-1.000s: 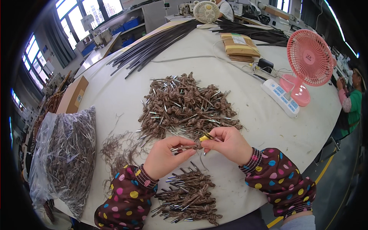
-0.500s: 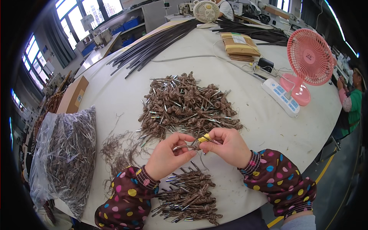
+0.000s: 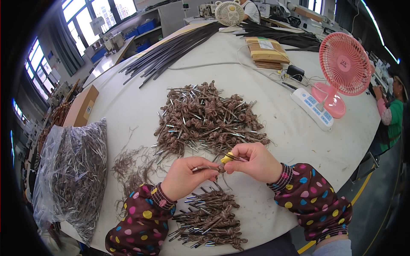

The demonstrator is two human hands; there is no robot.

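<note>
Over the table, my left hand [image 3: 184, 174] is closed in a pinch on a brown knotted cord [image 3: 221, 169]. Against that same knot, my right hand [image 3: 256, 163] grips a small thin dark tool with a yellow part [image 3: 227, 158]; its exact kind is hidden by the fingers. Just beyond both hands lies a big heap of brown knotted cords with shiny metal tips [image 3: 205, 115]. Nearer to me, below my hands, a smaller bundle of similar cords [image 3: 213, 219] is laid with the tips mostly to the left.
A clear plastic bag full of cords [image 3: 79, 179] stands at left, near loose threads [image 3: 132, 168] and a cardboard box [image 3: 81, 106]. To the right are a pink fan [image 3: 345, 64] and a white power strip [image 3: 312, 109]. Dark strips [image 3: 171, 51] and brown packets [image 3: 267, 51] lie farther back.
My left hand has shifted slightly down and its fingers have drawn closer together on the cord. My right hand has moved a little, still holding the tool at the knot.
</note>
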